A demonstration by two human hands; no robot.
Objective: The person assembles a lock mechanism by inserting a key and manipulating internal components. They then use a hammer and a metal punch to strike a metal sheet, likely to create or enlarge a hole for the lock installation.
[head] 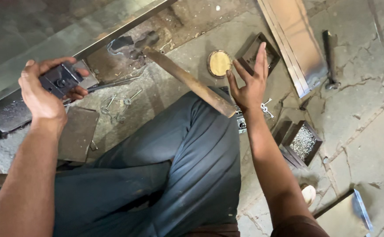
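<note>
The floor [367, 145] here is cracked grey concrete, dusty and stained, and the person sits low on it with a knee in dark trousers [192, 158] raised in the middle of the view. Along the upper left runs a long metal beam [69, 41], and near the top right a flat steel strip [295, 44] lies on the ground. The left hand [43, 94] is lifted in front of the beam, its fingers and thumb clamped around a small dark metal lock body [61, 80], which it holds clear of the floor. The right hand [250, 83] hovers with fingers spread apart and holding nothing, just over a small dark open box [258, 55]; whether the fingertips touch the box I cannot tell. Just beside that box to the left sits a round yellowish lid [218, 63]. A hammer lies between the two hands, its wooden handle [187, 81] running down toward the right wrist and its dark head [137, 44] up near the beam. Below the right forearm stands another dark box filled with small silvery screws [304, 141]. A few thin wire pieces [117, 107] lie on the floor near the knee, and a dark tool [330, 59] rests well apart at the right.
</note>
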